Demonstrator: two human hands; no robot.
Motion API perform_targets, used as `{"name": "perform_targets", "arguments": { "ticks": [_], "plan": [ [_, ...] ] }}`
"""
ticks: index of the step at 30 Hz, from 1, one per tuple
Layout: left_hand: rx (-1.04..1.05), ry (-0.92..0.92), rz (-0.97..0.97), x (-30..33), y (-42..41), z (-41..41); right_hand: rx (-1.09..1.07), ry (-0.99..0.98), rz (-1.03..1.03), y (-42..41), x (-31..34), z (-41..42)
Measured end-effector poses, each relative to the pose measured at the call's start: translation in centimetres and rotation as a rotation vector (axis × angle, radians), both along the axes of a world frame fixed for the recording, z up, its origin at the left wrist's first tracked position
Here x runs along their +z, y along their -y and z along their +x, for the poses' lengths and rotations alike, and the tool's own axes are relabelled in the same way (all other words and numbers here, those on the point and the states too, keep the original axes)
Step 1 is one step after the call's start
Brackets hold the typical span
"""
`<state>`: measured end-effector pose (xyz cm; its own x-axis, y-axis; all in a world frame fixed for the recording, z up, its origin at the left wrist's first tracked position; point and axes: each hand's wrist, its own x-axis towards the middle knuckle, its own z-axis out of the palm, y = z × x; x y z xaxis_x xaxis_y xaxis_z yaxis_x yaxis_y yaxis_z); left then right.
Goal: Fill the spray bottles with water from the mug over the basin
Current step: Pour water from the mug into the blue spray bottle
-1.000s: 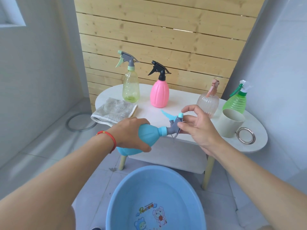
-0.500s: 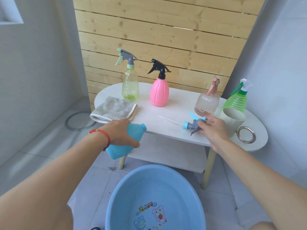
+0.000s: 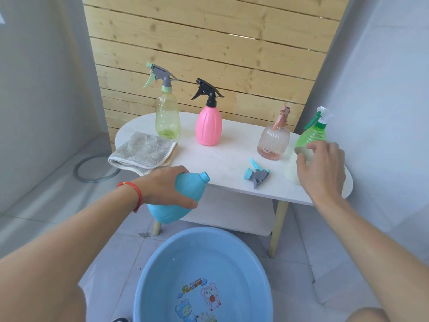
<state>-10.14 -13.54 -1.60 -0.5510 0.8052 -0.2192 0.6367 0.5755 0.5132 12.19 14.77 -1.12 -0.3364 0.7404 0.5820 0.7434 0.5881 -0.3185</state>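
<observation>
Gripping the blue bottle (image 3: 185, 194) round its belly, left hand (image 3: 162, 184) tilts the uncapped neck up beside the tabletop (image 3: 232, 159) edge, above the basin (image 3: 202, 275). Right hand (image 3: 322, 168), fingers loose, holds nothing, reaching at the mug (image 3: 293, 175). Bottle looks light, thin-walled, likely squashy; mug rigid, smooth, best wrapped mid-body. Sprayer head (image 3: 256, 175) lies loose between them.
</observation>
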Motion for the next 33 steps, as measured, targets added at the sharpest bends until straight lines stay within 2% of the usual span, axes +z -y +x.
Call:
{"name": "perform_targets", "arguments": {
  "ticks": [1,3,6,9,12,17,23,26,29,33],
  "plan": [
    [-0.006,0.024,0.014,-0.1,-0.1,0.2,-0.097,0.023,-0.023,-0.8,-0.2,0.7],
    [-0.024,0.06,0.017,-0.3,-0.4,0.7,-0.243,0.125,-0.196,-2.2,-1.1,2.0],
    [-0.074,0.062,-0.003,-0.4,-0.9,1.5,-0.237,0.258,-0.36,-3.5,-1.8,3.8],
    [-0.101,0.047,-0.02,-0.6,-1.2,2.0,-0.205,0.191,-0.486,-4.6,-1.2,4.9],
    [-0.114,0.043,-0.039,-1.2,-1.2,2.4,-0.07,-0.018,-0.766,-4.4,-1.3,6.1],
    [-0.111,0.1,-0.069,-2.7,-1.6,3.3,0.138,-0.263,-1.028,-1.4,0.4,8.7],
    [0.0,0.256,-0.019,-7.2,-1.8,6.2,0.48,-0.226,-1.115,2.3,2.4,12.6],
    [0.19,0.453,0.038,-12.4,-0.5,8.8,0.568,-0.092,-1.181,5.0,0.8,12.8],
    [0.447,0.674,0.062,-17.7,2.6,10.8,0.565,0.216,-1.152,8.2,-3.7,11.8],
    [0.597,0.688,0.044,-22.3,6.2,12.4,0.531,0.705,-0.94,11.3,-12.8,9.7]
  ]
}}
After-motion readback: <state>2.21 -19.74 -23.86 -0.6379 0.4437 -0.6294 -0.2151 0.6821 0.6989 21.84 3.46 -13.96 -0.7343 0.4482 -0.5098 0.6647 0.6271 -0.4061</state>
